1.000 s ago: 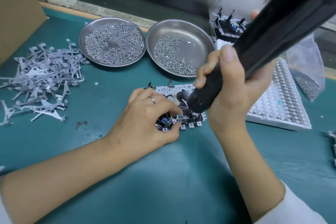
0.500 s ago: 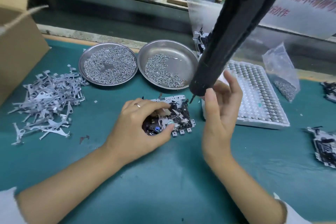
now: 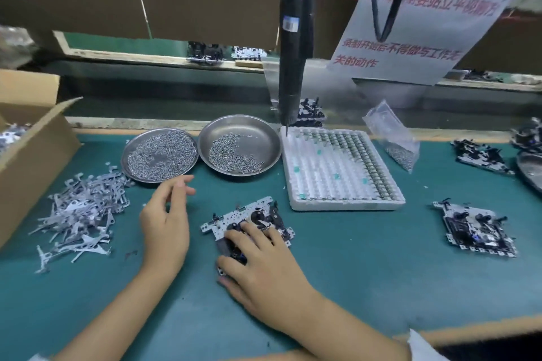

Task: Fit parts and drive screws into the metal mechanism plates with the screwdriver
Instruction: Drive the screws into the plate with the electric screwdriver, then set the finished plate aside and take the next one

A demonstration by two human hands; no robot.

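The metal mechanism plate (image 3: 234,215) lies flat on the green mat, near the middle. My right hand (image 3: 264,264) lies over its near half, fingers on top and thumb at the near edge, holding it. My left hand (image 3: 165,223) hovers to the left of the plate with its fingers relaxed and holds nothing. The black electric screwdriver (image 3: 294,53) hangs upright from above with no hand on it. Its tip is just over the far left corner of the white foam tray (image 3: 346,205).
Two steel dishes of screws (image 3: 159,155) (image 3: 258,132) stand behind the plate. A pile of grey levers (image 3: 82,208) and a cardboard box (image 3: 29,138) are at the left. Another mechanism plate (image 3: 475,226), more assemblies (image 3: 481,155) and a bag of screws (image 3: 396,138) sit at the right.
My right hand let go of the screwdriver, which swung up and back, and came down onto the plate. My left hand left the plate and moved left.
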